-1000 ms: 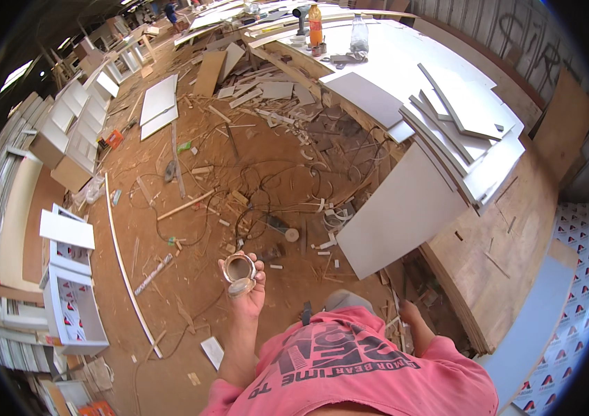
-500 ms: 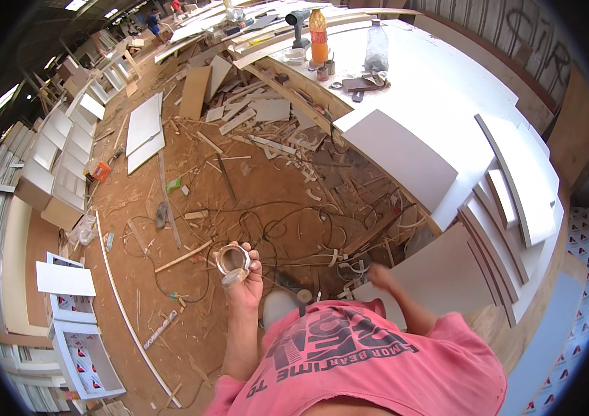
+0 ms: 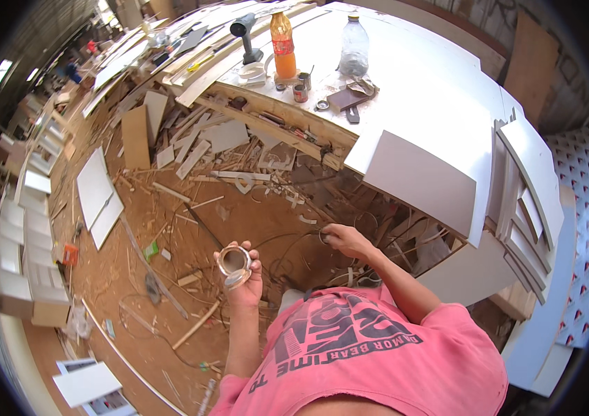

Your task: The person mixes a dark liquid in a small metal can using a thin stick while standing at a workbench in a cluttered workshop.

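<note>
My left hand point(image 3: 244, 291) grips a small round open can point(image 3: 234, 261), its lid tilted down at the near side. My right hand point(image 3: 346, 239) is raised right of the can, below the bench's edge, fingers closed round a small object that I cannot make out. Beyond it, the white-topped bench point(image 3: 426, 90) carries an orange plastic bottle point(image 3: 283, 59), a clear bottle point(image 3: 354, 52), a cordless power tool point(image 3: 246, 38), small tins point(image 3: 300, 92) and a brown block point(image 3: 343, 99).
Offcuts point(image 3: 190, 139) and cables litter the dirt floor point(image 3: 177, 277). White cabinet carcasses point(image 3: 24, 256) line the left. Loose white panels point(image 3: 419, 180) lean and lie at the right. Blurred people point(image 3: 73, 69) are far back at the upper left.
My view and body have turned toward the bench. My right hand has risen and reached forward toward the bench's edge; my left hand still holds the can.
</note>
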`<state>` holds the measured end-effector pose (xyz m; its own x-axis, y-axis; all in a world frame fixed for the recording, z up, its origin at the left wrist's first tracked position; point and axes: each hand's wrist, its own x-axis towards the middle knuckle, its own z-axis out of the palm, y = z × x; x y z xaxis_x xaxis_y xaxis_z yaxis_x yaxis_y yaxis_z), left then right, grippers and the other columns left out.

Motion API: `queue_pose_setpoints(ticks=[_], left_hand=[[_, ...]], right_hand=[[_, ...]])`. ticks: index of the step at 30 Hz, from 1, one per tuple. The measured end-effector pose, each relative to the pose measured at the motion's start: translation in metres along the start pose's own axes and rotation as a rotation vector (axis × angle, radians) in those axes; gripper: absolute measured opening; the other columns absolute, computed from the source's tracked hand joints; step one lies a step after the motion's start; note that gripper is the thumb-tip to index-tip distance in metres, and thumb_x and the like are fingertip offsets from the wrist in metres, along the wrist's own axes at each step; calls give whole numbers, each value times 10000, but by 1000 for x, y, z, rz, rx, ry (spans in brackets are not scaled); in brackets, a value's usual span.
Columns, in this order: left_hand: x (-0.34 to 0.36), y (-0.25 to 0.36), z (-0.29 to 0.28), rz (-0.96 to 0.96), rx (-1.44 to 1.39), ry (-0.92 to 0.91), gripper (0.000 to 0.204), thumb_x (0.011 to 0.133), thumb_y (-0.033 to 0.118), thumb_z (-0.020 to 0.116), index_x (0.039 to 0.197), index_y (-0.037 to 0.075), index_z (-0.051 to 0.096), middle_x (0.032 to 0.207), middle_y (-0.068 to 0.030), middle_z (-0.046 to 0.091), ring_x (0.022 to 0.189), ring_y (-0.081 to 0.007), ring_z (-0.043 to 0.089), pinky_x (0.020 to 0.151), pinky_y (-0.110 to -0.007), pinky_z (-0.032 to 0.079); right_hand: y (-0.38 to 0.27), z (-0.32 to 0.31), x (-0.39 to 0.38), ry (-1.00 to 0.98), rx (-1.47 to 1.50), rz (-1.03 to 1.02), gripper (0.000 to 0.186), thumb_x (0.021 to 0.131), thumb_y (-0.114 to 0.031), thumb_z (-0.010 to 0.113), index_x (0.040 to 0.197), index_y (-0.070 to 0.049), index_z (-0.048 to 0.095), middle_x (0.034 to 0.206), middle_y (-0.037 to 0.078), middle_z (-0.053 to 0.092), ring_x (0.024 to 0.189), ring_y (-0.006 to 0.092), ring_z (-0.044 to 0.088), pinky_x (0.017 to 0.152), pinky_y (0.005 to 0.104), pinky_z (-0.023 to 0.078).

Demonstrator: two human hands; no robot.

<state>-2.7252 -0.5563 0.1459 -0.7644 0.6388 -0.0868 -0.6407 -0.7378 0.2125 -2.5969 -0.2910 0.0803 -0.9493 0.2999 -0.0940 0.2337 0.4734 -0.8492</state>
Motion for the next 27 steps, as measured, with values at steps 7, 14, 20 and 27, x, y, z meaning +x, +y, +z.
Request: queue_pose_setpoints(ticks=[7,14,20,27], left_hand=[[115,85,2,-161,92,-3,477,999,459,396,1143,46,588,1079,-178,625,891,-294,601,668,-335,538],[178,113,-6,-189,53,46,483,1003,458,383,1154,48,591,1097,-188,629,886,-301,601,665,-334,539],[248,120,-13,-240,33,72,492,1005,459,373,1164,52,599,1101,-192,626,894,-302,585,665,-335,539],[358,121,-6,-266,4,50,524,1010,468,343,1168,42,603,1109,-206,611,899,-312,575,663,-348,543]], right_hand=[[-28,18,65,152,118,354,308,910,-197,506,1135,-12,603,811,133,650,730,208,642,693,337,503],[-49,-19,189,426,171,159,303,935,-210,511,1155,-16,584,767,97,632,662,154,621,641,311,495],[-40,-79,287,646,270,186,316,958,-241,511,1180,-26,578,837,94,644,709,143,628,655,282,511],[1,-118,361,761,333,223,355,944,-207,533,1234,-2,530,890,95,624,706,128,605,654,264,514]])
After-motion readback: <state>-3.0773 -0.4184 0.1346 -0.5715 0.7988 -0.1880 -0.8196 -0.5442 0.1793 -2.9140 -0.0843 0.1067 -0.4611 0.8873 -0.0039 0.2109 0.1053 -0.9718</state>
